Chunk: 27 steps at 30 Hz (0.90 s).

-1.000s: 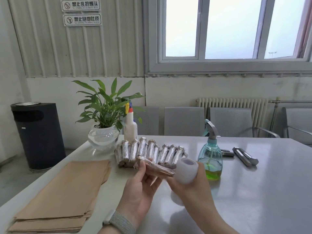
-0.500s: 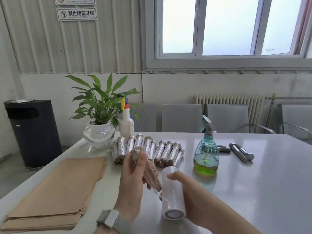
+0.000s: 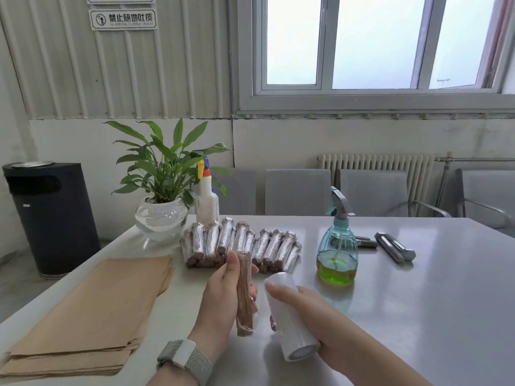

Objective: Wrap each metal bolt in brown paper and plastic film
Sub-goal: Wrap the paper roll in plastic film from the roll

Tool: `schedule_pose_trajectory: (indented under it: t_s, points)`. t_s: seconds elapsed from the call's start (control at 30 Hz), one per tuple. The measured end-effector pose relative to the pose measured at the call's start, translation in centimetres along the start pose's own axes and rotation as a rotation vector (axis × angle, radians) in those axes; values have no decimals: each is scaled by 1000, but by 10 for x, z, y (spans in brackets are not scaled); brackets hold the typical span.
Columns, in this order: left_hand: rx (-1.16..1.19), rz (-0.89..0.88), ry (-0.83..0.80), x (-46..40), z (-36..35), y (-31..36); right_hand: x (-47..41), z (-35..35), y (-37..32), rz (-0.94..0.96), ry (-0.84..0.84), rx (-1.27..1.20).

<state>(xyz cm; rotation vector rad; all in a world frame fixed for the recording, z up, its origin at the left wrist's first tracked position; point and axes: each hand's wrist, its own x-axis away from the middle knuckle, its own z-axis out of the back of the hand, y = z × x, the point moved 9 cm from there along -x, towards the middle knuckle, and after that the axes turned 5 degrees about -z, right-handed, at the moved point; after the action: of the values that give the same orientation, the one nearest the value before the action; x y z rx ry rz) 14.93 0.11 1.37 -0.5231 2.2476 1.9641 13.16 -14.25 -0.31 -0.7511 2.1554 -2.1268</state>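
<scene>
Hands have dropped lower over the desk (image 3: 418,288) — left hand (image 3: 220,299) still grips the paper-wrapped bolt (image 3: 244,293), now upright; right hand (image 3: 320,321) clasps the film roll (image 3: 287,316) beside it.

Left hand (image 3: 223,296) grips paper-wrapped bolt (image 3: 244,293); right hand (image 3: 315,313) holds film roll (image 3: 287,310).
</scene>
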Motion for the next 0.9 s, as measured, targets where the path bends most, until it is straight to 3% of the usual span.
schedule_pose_trajectory:
  t_s: [0.13,0.33,0.6,0.9]
  points:
    - [-30,10,-68,3,-8,-2,1,9,7,-109,3,-104]
    - [-88,-4,-105,7,-13,1,-4,23,-1,-37,96,49]
    - [-58,11,-252,14,-32,-1,-6,26,-3,-49,10,64]
    - [57,116,-219,13,-34,-15,-7,30,1,-100,22,13]
